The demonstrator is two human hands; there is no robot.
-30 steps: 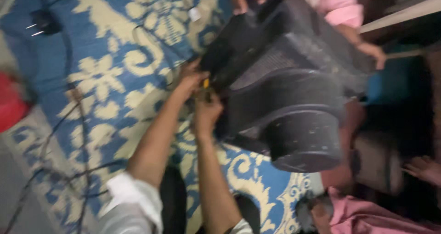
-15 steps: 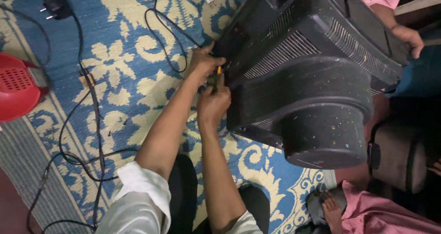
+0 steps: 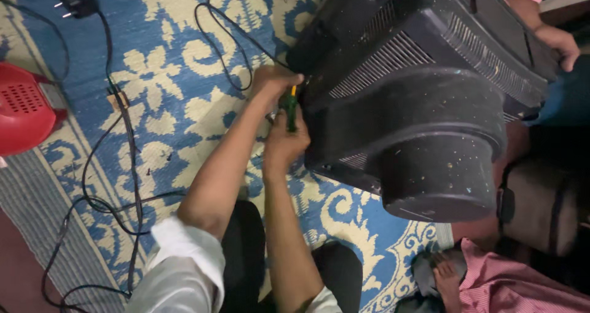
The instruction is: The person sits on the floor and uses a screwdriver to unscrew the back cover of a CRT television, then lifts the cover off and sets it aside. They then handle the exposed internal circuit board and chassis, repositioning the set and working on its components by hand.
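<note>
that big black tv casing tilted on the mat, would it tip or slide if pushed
Probably heavy and stiff: the black tv casing is bulky, hard-shelled and vented. It looks apt to tip, since it stands tilted and another person's hand grips its far edge. It would likely drag rather than slide on the woven mat.

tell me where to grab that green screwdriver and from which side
Probably by its green handle, coming from the rug side, since the tip end points into the black television casing. The right hand is wrapped around the handle's lower part; the left hand rests near the tip by the casing edge.
</note>
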